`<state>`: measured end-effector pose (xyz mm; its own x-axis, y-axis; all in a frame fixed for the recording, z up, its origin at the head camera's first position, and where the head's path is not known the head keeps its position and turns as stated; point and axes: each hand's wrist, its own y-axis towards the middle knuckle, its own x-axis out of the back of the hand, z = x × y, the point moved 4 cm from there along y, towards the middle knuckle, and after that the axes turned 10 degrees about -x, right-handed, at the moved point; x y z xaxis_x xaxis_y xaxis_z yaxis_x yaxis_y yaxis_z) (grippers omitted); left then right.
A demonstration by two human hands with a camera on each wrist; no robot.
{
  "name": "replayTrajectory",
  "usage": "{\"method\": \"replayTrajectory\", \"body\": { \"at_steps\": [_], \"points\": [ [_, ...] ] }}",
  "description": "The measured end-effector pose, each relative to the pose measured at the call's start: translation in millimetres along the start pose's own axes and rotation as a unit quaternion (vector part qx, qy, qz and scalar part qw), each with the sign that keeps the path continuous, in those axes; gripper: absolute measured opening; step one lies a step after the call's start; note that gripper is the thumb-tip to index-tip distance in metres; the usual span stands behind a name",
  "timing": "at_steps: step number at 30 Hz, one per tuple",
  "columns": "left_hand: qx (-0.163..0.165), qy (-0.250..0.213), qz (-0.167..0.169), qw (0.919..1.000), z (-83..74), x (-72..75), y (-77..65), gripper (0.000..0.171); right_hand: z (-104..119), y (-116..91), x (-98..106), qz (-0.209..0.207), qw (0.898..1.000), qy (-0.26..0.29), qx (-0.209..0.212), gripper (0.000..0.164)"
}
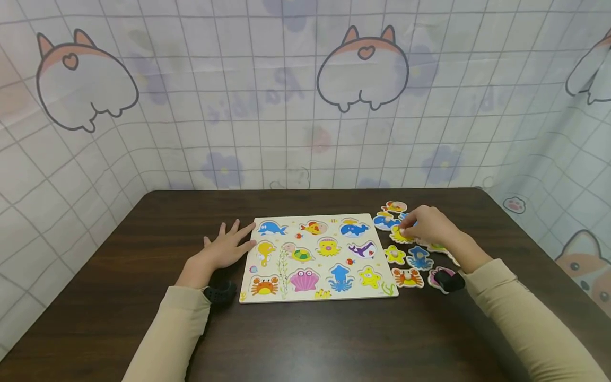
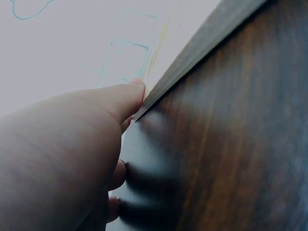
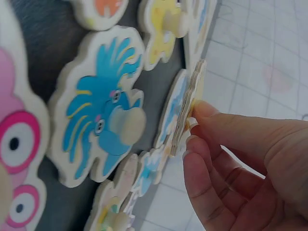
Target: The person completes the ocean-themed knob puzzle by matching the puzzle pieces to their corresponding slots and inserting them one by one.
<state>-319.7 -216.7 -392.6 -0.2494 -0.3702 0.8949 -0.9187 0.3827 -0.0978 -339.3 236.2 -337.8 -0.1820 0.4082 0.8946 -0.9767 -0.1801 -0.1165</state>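
A pale wooden puzzle board [image 1: 322, 270] with printed sea animals lies on the dark table. My left hand [image 1: 220, 250], fingers spread, touches the board's left edge; in the left wrist view its thumb [image 2: 130, 96] meets that edge. To the right of the board, my right hand [image 1: 436, 228] pinches a yellow puzzle piece [image 1: 400, 235] with a wavy outline. The right wrist view shows this piece [image 3: 188, 108] nearly edge-on, between thumb and fingers. Close by lie a blue squid piece [image 3: 103, 106], a yellow starfish piece [image 1: 394, 255] and a whale piece [image 1: 384, 222].
A crab piece [image 1: 408, 277] and a pink shell piece [image 1: 435, 278] lie nearer the front, with a fish piece [image 1: 395, 206] at the back of the pile. Several pieces have wooden knobs. A patterned curtain [image 1: 267, 143] hangs behind the table [image 1: 305, 339].
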Motion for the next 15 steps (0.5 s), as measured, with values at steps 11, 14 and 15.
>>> {"method": "replayTrajectory", "body": {
  "at_steps": [11, 14, 15],
  "points": [
    [-0.002, 0.001, -0.001, 1.0, 0.5, 0.8, 0.7, 0.067, 21, 0, -1, 0.0, 1.0, 0.011, 0.01, 0.017],
    [-0.001, 0.002, 0.0, 1.0, 0.7, 0.5, 0.8, 0.067, 28, 1, -3, 0.001, 1.0, 0.011, 0.01, 0.019],
    [-0.001, 0.002, 0.0, 1.0, 0.9, 0.4, 0.8, 0.067, 30, 1, -4, 0.001, 1.0, 0.011, 0.009, 0.019]
  ]
}}
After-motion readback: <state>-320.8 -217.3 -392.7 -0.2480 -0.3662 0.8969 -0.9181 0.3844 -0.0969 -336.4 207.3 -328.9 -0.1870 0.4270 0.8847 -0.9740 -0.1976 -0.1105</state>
